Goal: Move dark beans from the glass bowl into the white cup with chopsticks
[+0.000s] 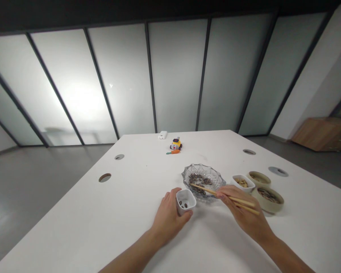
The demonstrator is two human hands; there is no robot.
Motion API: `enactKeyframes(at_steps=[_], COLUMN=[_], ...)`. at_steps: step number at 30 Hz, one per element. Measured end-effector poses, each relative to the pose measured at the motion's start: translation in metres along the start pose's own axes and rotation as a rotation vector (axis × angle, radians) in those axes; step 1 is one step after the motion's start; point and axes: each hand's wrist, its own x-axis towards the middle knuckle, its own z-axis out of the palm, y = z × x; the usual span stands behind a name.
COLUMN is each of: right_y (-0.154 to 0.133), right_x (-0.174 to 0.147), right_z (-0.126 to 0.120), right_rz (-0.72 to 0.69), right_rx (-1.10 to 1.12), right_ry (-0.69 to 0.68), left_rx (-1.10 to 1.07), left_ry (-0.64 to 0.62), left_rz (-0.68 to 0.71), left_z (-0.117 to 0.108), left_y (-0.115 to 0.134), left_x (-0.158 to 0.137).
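My left hand (170, 212) is wrapped round a small white cup (186, 194), which holds a few dark seeds (183, 204). Beside it stands a clear scalloped glass bowl (187, 172) with many dark seeds (200, 179) scattered over its bottom. In my right hand (241, 208) is a pair of wooden chopsticks (244, 202), gripped between fingers and thumb. The chopstick tips reach over the near left part of the bowl, close to the seeds. Whether a seed is pinched between the tips, I cannot tell.
To the right sit a white dish of pale brown pieces (243, 182), a beige round bowl (259, 177) and another beige bowl with dark striped pieces (268, 199). Farther back are a yellow toy car (176, 143), a toy carrot (174, 151) and a white box-like device (162, 135). Round holes (105, 177) pierce the table.
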Motion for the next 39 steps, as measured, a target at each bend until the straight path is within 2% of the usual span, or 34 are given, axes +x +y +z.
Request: enactKeyframes(at_steps=[12, 22, 35, 39], right_y=[-0.0003, -0.003, -0.0014, -0.0001], right_x=[0.0005, -0.0018, -0.0035, -0.0045], right_z=[0.0011, 0.0075, 0.0057, 0.0069], right_rz=[-0.077, -0.057, -0.06, -0.04], right_rx=[-0.038, 0.023, -0.045, -0.006], right_ry=[0.113, -0.004, 0.069, 0.035], left_rx=[0.016, 0.022, 0.036, 0.038], left_ry=[0.001, 0.002, -0.003, -0.004], left_rz=[0.021, 0.03, 0.028, 0.028], left_z=[0.0015, 0.002, 0.0004, 0.0009], left_y=[-0.0048, -0.0038, -0.0025, -0.0017], left_x=[-0.0003, 0.001, 0.0002, 0.0002])
